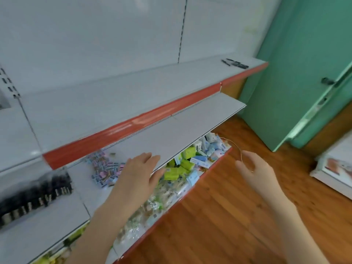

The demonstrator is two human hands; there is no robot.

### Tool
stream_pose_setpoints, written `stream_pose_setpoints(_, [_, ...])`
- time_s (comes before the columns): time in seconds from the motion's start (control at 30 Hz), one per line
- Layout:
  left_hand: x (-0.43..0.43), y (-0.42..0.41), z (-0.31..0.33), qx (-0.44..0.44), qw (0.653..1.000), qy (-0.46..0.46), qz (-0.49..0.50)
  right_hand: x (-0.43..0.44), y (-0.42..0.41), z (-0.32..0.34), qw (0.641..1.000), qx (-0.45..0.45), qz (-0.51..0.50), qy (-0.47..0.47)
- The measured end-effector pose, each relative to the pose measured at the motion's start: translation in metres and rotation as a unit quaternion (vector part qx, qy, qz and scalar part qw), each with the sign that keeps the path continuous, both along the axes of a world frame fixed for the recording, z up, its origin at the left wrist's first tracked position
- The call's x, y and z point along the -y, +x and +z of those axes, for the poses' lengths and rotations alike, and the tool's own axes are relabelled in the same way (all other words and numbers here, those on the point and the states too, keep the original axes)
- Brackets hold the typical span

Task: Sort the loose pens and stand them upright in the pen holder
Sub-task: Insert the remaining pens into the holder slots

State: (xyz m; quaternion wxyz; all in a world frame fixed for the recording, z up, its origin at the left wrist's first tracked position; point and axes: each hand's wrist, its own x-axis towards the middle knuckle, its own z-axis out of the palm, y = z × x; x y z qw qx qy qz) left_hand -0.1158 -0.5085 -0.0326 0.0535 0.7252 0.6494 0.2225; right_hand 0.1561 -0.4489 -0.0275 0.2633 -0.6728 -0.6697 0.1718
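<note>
Pens (235,63), dark and slim, lie flat in a small cluster on the white metal upper shelf (133,88), well above and beyond both hands and over toward the right hand's side. They sit near the shelf's far end, just behind its red front strip (133,124). No pen holder shows.

The left hand (139,172) lies on the front edge of the grey middle shelf board (190,126), fingers straight on top and thumb at the rim. It looks like a steadying touch, and it holds no pen. The right hand (251,168) hangs over the brown wooden floor (219,206), fingers loosely spread and empty. A thin pale wire loop (231,143) runs just beside its fingertips; contact cannot be told.

Below the left hand, small green and pale blue boxes (190,162) crowd the bottom shelf. Further to its outer side is a black row (36,193), too smeared to name.

Reaching the pens probably means rising past the red strip. The space above that shelf is open, though the green door (295,73) closes it off just past the pens.
</note>
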Motion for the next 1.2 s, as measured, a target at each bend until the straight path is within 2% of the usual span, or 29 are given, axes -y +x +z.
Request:
stream_pose_setpoints(0.13, [-0.026, 0.044, -0.006, -0.060, 0.997, -0.020, -0.045, -0.007, 0.053, -0.009, 0.999, 0.000, -0.044, -0.013])
stream_pose_setpoints(0.33, [-0.090, 0.113, -0.017, -0.051, 0.992, -0.058, -0.103, -0.044, 0.104, -0.024, 0.997, -0.012, -0.065, -0.027])
stream_pose_setpoints(0.47, [-0.155, 0.160, -0.035, -0.043, 0.989, -0.032, -0.140, -0.099, 0.140, -0.033, 0.997, 0.012, -0.072, -0.028])
stream_pose_setpoints(0.53, [-0.193, 0.184, -0.042, -0.041, 0.986, -0.058, -0.149, -0.132, 0.160, -0.034, 0.997, 0.020, -0.071, -0.030])
stream_pose_setpoints(0.83, [-0.333, 0.270, -0.037, -0.079, 0.982, -0.062, -0.158, -0.264, 0.252, -0.020, 0.994, 0.039, -0.091, -0.053])
stream_pose_setpoints(1.03, [-0.393, 0.315, -0.035, -0.071, 0.977, -0.134, -0.151, -0.328, 0.314, -0.023, 0.991, 0.030, -0.117, -0.062])
stream_pose_setpoints(1.13, [-0.428, 0.336, -0.043, -0.075, 0.985, -0.094, -0.126, -0.373, 0.336, -0.030, 0.993, 0.031, -0.093, -0.062])
stream_pose_setpoints(1.2, [-0.450, 0.353, -0.046, -0.074, 0.987, -0.101, -0.104, -0.407, 0.349, -0.032, 0.995, 0.035, -0.069, -0.060])
